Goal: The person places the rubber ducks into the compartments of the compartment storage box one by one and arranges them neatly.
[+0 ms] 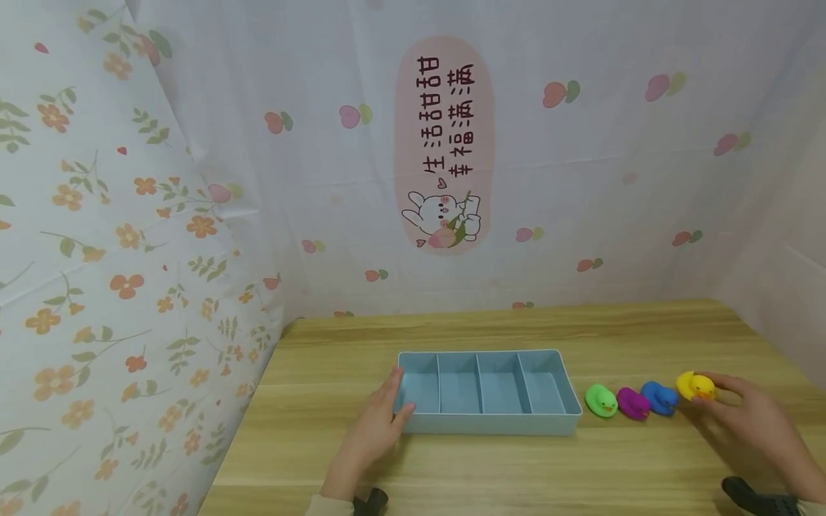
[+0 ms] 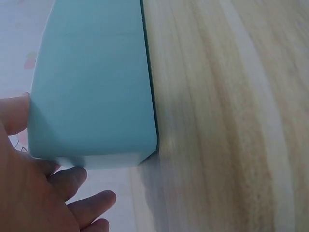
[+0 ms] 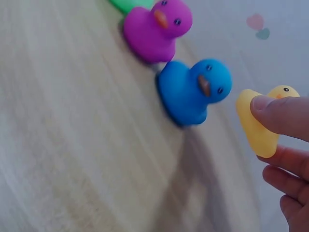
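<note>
A pale blue box (image 1: 490, 424) with several compartments in a row lies lengthwise on the table. My left hand (image 1: 377, 423) holds its left end, thumb by the rim at the front corner and fingers along the outer end wall. To the right of the box, my right hand (image 1: 751, 416) pinches a yellow toy duck (image 3: 258, 128) between thumb and fingers; it seems slightly raised. Just left of it sit a blue duck (image 1: 660, 398), a purple duck (image 1: 634, 404) and a green duck (image 1: 601, 400), close together in a row.
The wood-grain table (image 1: 477, 473) runs back to a hanging cloth (image 1: 323, 158) printed with fruit, writing and a rabbit. A flowered cloth (image 1: 116, 287) hangs along the left side. Dark straps show at both wrists.
</note>
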`<state>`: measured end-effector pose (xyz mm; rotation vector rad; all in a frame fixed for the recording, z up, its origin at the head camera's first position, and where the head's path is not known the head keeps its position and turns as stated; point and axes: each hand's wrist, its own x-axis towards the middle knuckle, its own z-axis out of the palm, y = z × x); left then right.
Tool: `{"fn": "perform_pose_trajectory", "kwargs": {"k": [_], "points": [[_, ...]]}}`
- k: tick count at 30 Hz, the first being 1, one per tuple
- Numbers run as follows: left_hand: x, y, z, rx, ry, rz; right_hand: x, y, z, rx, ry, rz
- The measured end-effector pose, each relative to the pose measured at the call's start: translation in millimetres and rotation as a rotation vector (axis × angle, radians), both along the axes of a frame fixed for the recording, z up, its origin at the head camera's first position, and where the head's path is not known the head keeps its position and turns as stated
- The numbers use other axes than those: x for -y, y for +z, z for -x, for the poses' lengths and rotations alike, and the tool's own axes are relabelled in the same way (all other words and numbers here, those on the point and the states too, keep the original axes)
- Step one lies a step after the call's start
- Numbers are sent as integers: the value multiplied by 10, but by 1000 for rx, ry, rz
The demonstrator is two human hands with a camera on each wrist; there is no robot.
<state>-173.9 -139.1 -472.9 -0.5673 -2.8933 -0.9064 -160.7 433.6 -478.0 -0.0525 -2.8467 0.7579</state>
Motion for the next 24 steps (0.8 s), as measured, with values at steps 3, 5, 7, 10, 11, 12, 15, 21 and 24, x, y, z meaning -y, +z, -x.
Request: {"fn": "perform_pose_trajectory", "kwargs": {"k": [3,5,7,10,11,12,15,21,24], "points": [[3,1,2,7,4,-6,50,70,9,5,7,2],[3,6,1,11,6,-8,83,107,16,7,24,-2],[2,7,1,16,8,-7,121,131,15,9,40,-14],[0,10,-1,12,6,-6,174,159,18,7,58,-22],[0,8,0,10,5,-5,189,170,21,5,64,-21],[-1,6,1,6,4,-4,204,180,24,0,67,-22],[0,0,4,-5,1,-4,241,203,38,-16,86,-18],[6,-17,15,-9,2,-1,315,251,50,-8,132,-15],[5,-18,13,-2,6,-4,355,277,43,27,147,-1]]}}
